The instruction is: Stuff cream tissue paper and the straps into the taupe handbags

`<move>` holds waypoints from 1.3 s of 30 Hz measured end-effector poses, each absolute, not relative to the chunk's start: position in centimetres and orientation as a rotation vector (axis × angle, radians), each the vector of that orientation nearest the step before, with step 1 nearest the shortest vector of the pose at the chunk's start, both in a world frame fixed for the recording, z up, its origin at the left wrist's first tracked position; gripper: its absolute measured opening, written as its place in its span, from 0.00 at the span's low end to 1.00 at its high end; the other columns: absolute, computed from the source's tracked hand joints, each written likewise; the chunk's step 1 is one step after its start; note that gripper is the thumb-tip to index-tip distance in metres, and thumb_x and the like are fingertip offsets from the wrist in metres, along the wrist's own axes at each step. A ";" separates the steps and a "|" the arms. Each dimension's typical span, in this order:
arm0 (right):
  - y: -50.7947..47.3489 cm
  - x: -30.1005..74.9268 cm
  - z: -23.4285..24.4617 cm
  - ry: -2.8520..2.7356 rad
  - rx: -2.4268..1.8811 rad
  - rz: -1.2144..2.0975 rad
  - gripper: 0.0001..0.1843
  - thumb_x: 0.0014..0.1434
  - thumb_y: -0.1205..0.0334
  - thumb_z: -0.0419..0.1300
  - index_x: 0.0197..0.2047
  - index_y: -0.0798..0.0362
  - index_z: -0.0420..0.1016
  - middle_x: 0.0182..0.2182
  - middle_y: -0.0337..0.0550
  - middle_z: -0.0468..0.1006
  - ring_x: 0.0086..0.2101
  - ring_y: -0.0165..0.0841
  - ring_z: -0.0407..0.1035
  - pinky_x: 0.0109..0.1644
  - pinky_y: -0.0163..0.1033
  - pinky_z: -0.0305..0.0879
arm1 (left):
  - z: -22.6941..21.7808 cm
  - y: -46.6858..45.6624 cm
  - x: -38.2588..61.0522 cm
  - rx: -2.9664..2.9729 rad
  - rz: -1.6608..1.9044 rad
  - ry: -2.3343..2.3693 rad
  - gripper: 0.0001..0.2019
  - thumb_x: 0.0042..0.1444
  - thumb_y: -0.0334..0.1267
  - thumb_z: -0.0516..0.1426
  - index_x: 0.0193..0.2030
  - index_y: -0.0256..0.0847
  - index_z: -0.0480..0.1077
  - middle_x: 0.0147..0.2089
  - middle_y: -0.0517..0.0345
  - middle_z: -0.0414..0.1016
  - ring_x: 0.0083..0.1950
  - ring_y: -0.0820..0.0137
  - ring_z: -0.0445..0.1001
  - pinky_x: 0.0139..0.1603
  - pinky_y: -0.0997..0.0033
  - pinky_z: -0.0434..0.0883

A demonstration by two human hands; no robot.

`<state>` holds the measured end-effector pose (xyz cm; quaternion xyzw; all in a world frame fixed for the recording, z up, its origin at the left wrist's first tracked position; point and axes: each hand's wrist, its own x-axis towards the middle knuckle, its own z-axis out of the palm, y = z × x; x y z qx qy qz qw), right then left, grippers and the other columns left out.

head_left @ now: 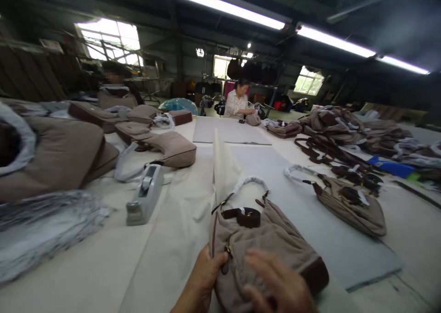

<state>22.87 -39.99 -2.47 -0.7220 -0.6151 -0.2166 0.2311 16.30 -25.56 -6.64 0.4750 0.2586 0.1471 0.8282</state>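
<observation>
A taupe fabric handbag (275,239) with dark brown trim lies on the table right in front of me. My left hand (206,271) grips its left edge, the thumb pressed on top beside a small zipper pull. Over the bag's front, my right hand (279,281) is smeared by motion, its fingers apparently spread; whether it touches the fabric I cannot make out. On the bag's upper part rests a rolled dark brown strap (246,216). The wrapped handle (251,181) arches away from me onto the table.
Left of the bag stands a grey tape dispenser (146,193), with stuffed bags (172,148) behind it and clear plastic (48,226) nearer. Another handbag (351,205) lies at right, before piled bags (344,125). A person (237,103) handles a bag across the table; another person sits far left.
</observation>
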 end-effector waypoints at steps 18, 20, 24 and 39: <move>-31.2 30.8 2.7 -1.778 -2.012 0.155 0.25 0.50 0.43 0.60 0.48 0.46 0.73 0.44 0.46 0.77 0.40 0.42 0.73 0.41 0.42 0.71 | 3.3 -15.3 -4.6 0.983 0.436 0.378 0.23 0.39 0.34 0.60 0.47 0.39 0.73 0.35 0.56 0.77 0.38 0.63 0.74 0.43 0.69 0.69; -29.6 26.7 2.8 -1.879 -1.901 0.095 0.23 0.52 0.44 0.59 0.48 0.45 0.73 0.44 0.46 0.77 0.40 0.40 0.73 0.41 0.41 0.71 | 1.9 -11.4 -10.6 1.168 0.474 0.598 0.23 0.42 0.39 0.59 0.49 0.40 0.71 0.32 0.56 0.76 0.38 0.61 0.74 0.42 0.65 0.70; -25.3 18.7 -0.9 -2.115 -1.868 0.132 0.16 0.60 0.54 0.53 0.47 0.49 0.73 0.43 0.47 0.76 0.42 0.41 0.71 0.45 0.47 0.68 | -2.8 -7.5 -17.4 2.009 0.483 1.073 0.18 0.49 0.39 0.53 0.45 0.35 0.70 0.44 0.45 0.74 0.46 0.54 0.71 0.52 0.49 0.65; -21.5 14.0 -7.9 -2.172 -2.318 0.244 0.12 0.60 0.65 0.54 0.47 0.54 0.71 0.43 0.49 0.75 0.45 0.42 0.68 0.44 0.43 0.66 | -7.5 -14.4 -10.7 2.850 0.211 0.488 0.09 0.42 0.24 0.50 0.31 0.39 0.63 0.36 0.53 0.67 0.32 0.66 0.68 0.29 0.69 0.67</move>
